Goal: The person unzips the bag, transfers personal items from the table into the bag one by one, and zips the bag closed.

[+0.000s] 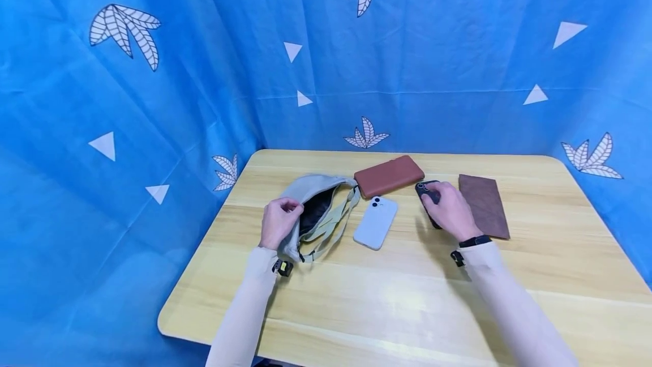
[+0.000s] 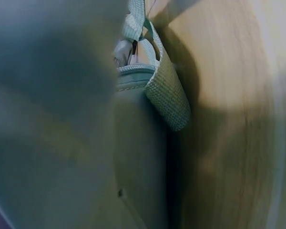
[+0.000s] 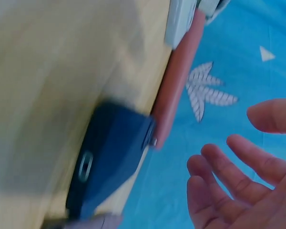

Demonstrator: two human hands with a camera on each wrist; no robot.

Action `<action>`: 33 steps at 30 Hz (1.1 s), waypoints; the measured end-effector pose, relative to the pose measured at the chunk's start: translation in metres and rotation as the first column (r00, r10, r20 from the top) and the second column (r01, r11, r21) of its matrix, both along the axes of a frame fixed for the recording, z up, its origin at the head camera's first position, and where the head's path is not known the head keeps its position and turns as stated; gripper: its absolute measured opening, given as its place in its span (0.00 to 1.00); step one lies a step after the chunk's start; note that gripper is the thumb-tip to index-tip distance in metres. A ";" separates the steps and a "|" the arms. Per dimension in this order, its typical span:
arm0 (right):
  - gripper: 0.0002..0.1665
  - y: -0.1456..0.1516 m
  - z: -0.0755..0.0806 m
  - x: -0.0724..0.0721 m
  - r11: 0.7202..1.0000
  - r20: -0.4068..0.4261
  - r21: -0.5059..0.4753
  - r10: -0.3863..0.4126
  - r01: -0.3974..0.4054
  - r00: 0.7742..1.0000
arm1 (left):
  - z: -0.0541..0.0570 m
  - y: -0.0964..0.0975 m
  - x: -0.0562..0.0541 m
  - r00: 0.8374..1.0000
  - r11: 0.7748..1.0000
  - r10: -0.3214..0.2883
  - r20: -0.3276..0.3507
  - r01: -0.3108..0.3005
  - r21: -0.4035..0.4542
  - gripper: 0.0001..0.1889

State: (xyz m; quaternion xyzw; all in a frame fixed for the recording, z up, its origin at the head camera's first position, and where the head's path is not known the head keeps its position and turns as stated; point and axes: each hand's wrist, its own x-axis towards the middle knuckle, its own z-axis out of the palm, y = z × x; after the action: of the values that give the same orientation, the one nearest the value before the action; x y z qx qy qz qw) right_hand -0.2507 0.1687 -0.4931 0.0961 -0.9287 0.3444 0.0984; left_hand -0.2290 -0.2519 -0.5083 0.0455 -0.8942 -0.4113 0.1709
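Observation:
A grey waist bag [image 1: 308,187] lies on the left with its zipped mouth gaping and its dark lining showing. My left hand [image 1: 278,223] pinches the bag's near-left edge between thumb and fingers. Close up, the left wrist view shows the bag's grey fabric and webbing strap [image 2: 169,93]. Over to the right, a dark phone [image 3: 117,152] lies on the table, camera side up. My right hand [image 1: 450,211] is above it; the right wrist view shows the fingers [image 3: 245,183] loosely spread, apart from the phone, holding nothing.
Between the bag and the dark phone lies a pale phone [image 1: 376,224]. Behind it rests a reddish-brown wallet [image 1: 389,177], next to the bag's strap end. A flat dark brown leather piece [image 1: 484,205] lies right of my right hand. Blue curtain [image 1: 433,72] hangs behind the wooden table [image 1: 367,304].

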 end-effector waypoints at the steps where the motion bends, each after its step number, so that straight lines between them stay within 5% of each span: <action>1: 0.24 0.004 0.001 -0.001 1.000 0.003 0.008 -0.020 0.020 1.000 | 0.000 -0.001 0.001 1.000 1.000 0.000 -0.001 0.000 -0.001 0.06; 17: 0.25 0.063 -0.004 -0.014 0.982 0.060 0.076 -0.178 0.173 0.982 | -0.002 -0.001 0.004 1.000 1.000 -0.009 0.002 0.009 0.004 0.06; 25: 0.33 0.093 -0.014 -0.015 0.947 0.167 0.135 -0.313 0.292 0.935 | -0.001 0.003 0.004 1.000 0.999 -0.026 0.001 0.026 0.019 0.06; 33: 0.49 0.101 -0.014 -0.015 0.928 0.280 0.166 -0.367 0.332 0.887 | -0.004 0.002 0.004 1.000 1.000 -0.022 0.007 0.022 0.000 0.06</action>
State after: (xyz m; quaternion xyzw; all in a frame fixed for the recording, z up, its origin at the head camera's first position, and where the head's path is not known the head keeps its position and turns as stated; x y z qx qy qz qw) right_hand -0.2662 0.2701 -0.5067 -0.1220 -0.9527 0.2781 0.0083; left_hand -0.2253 -0.2496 -0.5127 0.0371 -0.8953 -0.4129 0.1632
